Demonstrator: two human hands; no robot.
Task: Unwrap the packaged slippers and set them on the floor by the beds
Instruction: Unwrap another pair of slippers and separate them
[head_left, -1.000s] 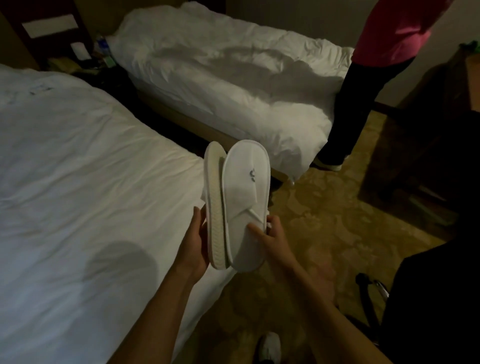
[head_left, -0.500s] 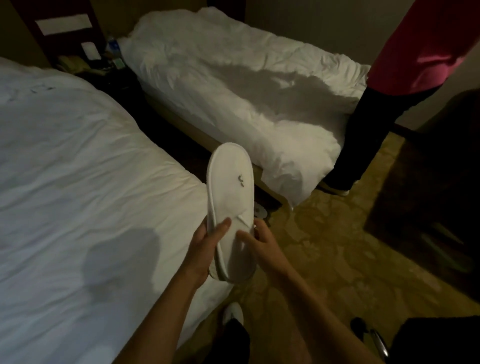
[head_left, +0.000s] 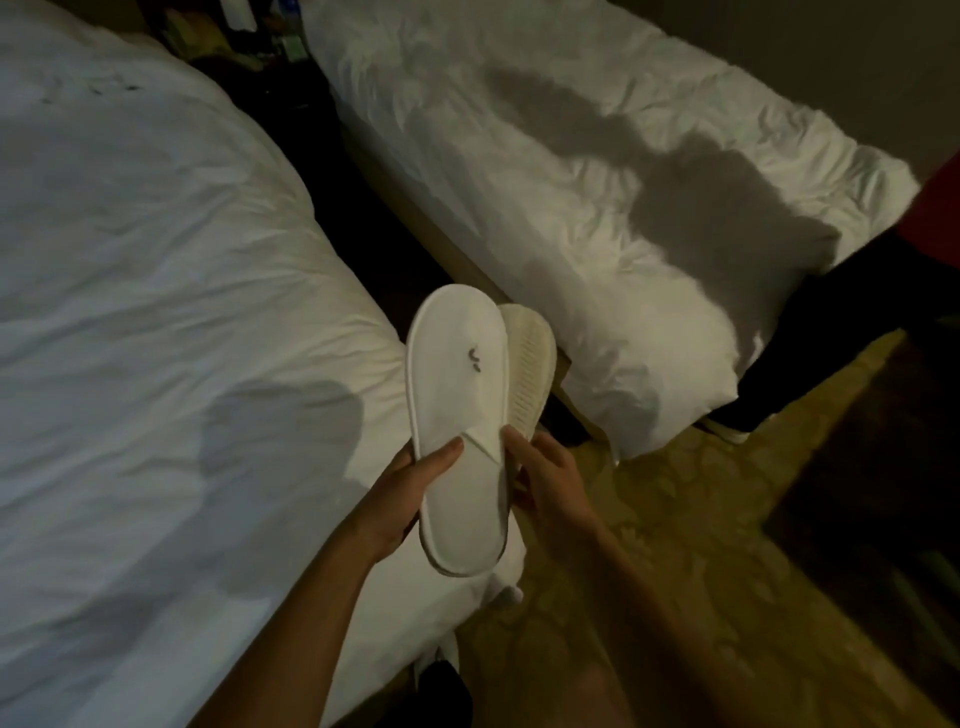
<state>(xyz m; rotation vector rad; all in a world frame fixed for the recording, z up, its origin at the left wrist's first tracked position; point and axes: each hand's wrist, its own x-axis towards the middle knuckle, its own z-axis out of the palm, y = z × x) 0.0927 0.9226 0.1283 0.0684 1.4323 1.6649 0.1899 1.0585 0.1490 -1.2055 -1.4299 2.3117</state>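
At centre frame, the left hand (head_left: 400, 493) grips the flat white cloth slipper (head_left: 460, 415) (small dark logo on its upper), thumb across the strap. The right hand (head_left: 545, 475) holds the second slipper, ribbed cream sole showing (head_left: 530, 358), just behind it, above the patterned carpet (head_left: 675, 519) between two white-sheeted beds (head_left: 156, 260).

You hold a white fabric slipper (head_left: 460, 415) bearing a small dark logo; behind it, a cream ribbed slipper sole (head_left: 529, 366). White rumpled duvets (head_left: 156, 286) cover both beds; the carpet (head_left: 675, 519) shows an olive-gold floral pattern.
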